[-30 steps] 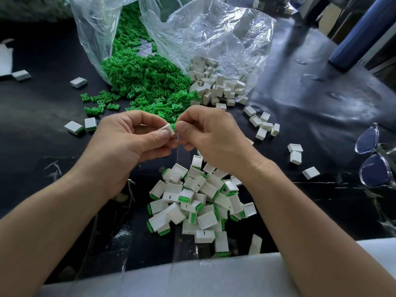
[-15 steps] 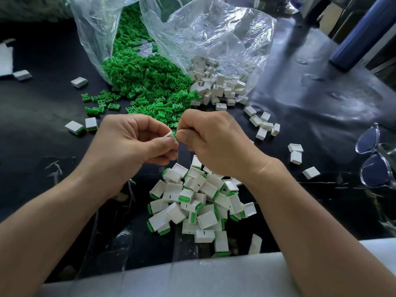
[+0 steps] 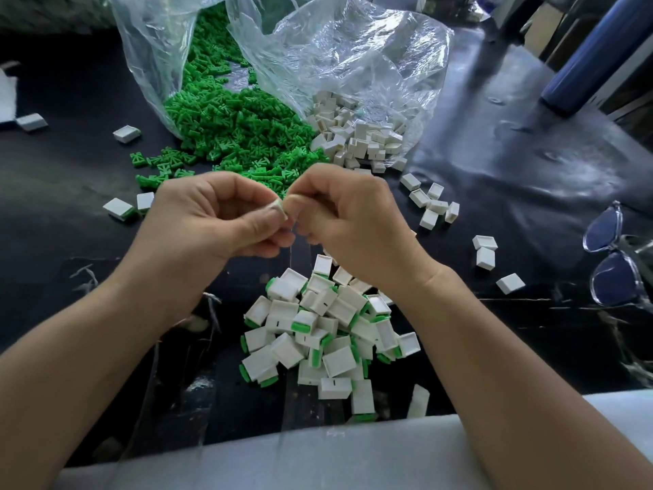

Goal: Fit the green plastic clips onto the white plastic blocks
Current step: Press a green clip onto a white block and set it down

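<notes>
Two hands: my left hand (image 3: 215,221) and right hand (image 3: 349,221) meet, fingertips pinched together on one white block (image 3: 276,207).
Clip: hidden between my fingers; I cannot tell if it is seated.
Doing it well: I judge I should press straight and evenly, then check that green shows flush.
Finished pile (image 3: 328,327): just below my wrists, white with green edges.
Loose clips (image 3: 240,136): beyond my knuckles.

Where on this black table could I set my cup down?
Bare table lies right of the clear bags, above the glasses; also far left, beyond the green clips. The middle is crowded: finished pile under both hands.
</notes>
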### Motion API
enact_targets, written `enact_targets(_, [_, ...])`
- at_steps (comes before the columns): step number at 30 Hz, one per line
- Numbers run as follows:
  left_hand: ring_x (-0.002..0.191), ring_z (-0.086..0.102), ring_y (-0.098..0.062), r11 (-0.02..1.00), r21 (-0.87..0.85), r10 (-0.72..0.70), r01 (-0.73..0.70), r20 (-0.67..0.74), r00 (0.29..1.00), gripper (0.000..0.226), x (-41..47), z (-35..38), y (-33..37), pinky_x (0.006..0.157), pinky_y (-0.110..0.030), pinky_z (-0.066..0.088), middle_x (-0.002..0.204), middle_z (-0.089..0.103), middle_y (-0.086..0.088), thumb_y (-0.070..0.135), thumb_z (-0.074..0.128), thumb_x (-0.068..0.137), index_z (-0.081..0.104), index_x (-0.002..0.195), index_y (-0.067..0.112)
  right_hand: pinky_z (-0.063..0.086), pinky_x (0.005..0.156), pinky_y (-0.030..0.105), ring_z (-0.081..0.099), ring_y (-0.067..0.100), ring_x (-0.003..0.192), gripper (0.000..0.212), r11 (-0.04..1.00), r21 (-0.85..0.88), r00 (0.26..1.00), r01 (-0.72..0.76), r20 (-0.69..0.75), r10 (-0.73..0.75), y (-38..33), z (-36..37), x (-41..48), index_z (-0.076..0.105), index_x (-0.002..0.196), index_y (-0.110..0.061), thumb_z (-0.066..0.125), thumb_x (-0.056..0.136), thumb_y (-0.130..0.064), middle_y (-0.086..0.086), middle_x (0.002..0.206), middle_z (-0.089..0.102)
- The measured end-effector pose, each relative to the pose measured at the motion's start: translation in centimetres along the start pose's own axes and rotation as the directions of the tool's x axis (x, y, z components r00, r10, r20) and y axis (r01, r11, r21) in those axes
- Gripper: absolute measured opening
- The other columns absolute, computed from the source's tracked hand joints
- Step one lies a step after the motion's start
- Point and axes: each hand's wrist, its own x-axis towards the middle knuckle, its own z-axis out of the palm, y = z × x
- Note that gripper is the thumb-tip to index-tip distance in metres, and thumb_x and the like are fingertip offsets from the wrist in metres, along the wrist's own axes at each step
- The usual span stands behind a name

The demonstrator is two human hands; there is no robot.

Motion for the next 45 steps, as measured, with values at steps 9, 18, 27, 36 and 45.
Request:
enact_targets(9, [0.063, 0.065, -0.006, 0.994, -0.110, -0.008, 0.009, 0.004, 1.000, 0.015, 0.2, -0.1, 0.0, 0.060, -0.019, 0.055, 0.070, 0.071, 0.007, 0.027, 0.072, 0.051, 0.074, 0.064, 0.022, 0.043, 0.057, 0.022, 0.059, 0.013, 0.059, 0.057, 0.668, 0.539, 0.853, -0.513, 0.406, 0.328, -0.3, 0.1, 0.4, 0.058, 0.076, -0.008, 0.024, 0.094, -0.050, 0.003, 0.067, 0.062])
enact_targets(18, [0.049, 0.060, -0.017, 0.988, -0.151, 0.029, -0.015, 0.092, 0.995, 0.016, -0.2, 0.2, 0.1, 0.050, -0.025, 0.052, 0.059, 0.066, -0.005, 0.016, 0.067, 0.061, 0.074, 0.076, 0.013, 0.033, 0.055, 0.022, 0.039, 0.012, 0.054, 0.052, 0.548, 0.591, 0.798, -0.592, 0.527, 0.294, -1.3, 0.7, 0.1, 0.052, 0.097, -0.002, 0.023, 0.097, -0.045, 0.004, 0.064, 0.044])
enact_targets(27, [0.057, 0.067, -0.013, 0.991, -0.131, 0.044, -0.034, 0.073, 0.996, 0.032, -0.3, 0.4, 0.2, 0.056, -0.023, 0.055, 0.065, 0.071, -0.003, 0.024, 0.070, 0.055, 0.074, 0.086, 0.015, 0.026, 0.050, 0.020, 0.026, 0.009, 0.053, 0.058, 0.561, 0.607, 0.820, -0.562, 0.495, 0.286, -1.5, 0.7, -0.2, 0.040, 0.122, 0.020, 0.031, 0.098, -0.032, 0.001, 0.063, 0.030])
enact_targets(36, [0.049, 0.061, -0.016, 0.982, -0.188, 0.036, -0.027, 0.049, 0.998, 0.016, -0.3, 0.4, 0.4, 0.051, -0.023, 0.052, 0.060, 0.066, -0.007, 0.017, 0.067, 0.064, 0.076, 0.076, 0.012, 0.029, 0.052, 0.021, 0.033, 0.011, 0.054, 0.036, 0.537, 0.604, 0.802, -0.589, 0.519, 0.296, -1.9, 0.7, 0.0, 0.045, 0.080, -0.009, 0.027, 0.099, -0.035, 0.002, 0.063, 0.036])
enact_targets(45, [0.057, 0.062, -0.025, 0.978, -0.204, -0.019, 0.036, 0.084, 0.996, 0.022, 0.0, 0.1, 0.4, 0.056, -0.028, 0.054, 0.068, 0.067, -0.015, 0.005, 0.055, 0.069, 0.075, 0.078, 0.004, 0.030, 0.054, 0.020, 0.036, 0.011, 0.056, 0.036, 0.602, 0.569, 0.817, -0.559, 0.502, 0.284, -1.6, 0.2, 0.1, 0.055, 0.111, 0.001, 0.034, 0.099, -0.026, 0.002, 0.062, 0.040])
